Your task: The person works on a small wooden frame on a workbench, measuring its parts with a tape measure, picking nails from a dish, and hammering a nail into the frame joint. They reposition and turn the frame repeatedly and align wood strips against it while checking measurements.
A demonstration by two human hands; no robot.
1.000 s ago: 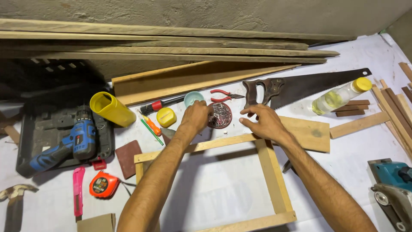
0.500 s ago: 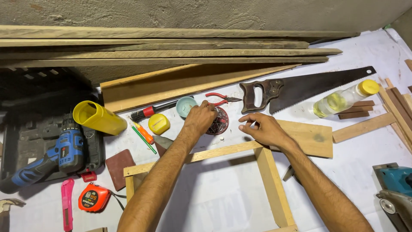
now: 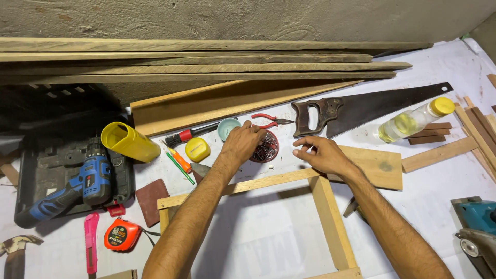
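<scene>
Left hand (image 3: 244, 142) is curled, fingers bent down onto the near-left edge of a round dish of small nails (image 3: 265, 147); fingertips dip at the dish rim, whether a nail is pinched cannot be told. Right hand (image 3: 321, 153) hovers just right of the dish, palm down, fingers loosely half-open, thumb and forefinger near each other but apart, nothing visibly held. It sits over the far rail of the wooden frame (image 3: 289, 178), near its far-right corner.

Dish lies flat on the white sheet, between the two hands, just beyond the frame's far rail. Frame lies flat; its far rail runs left-right, tilted slightly up to the right, side rail runs toward the camera.

Around: red-handled pliers (image 3: 268, 120) just beyond the dish, tips pointing right; small teal bowl (image 3: 228, 127) left of them; hand saw (image 3: 361, 108), handle toward the dish, blade pointing up-right; yellow round cap (image 3: 197, 149); blue drill (image 3: 77, 188) in a black case at left.
</scene>
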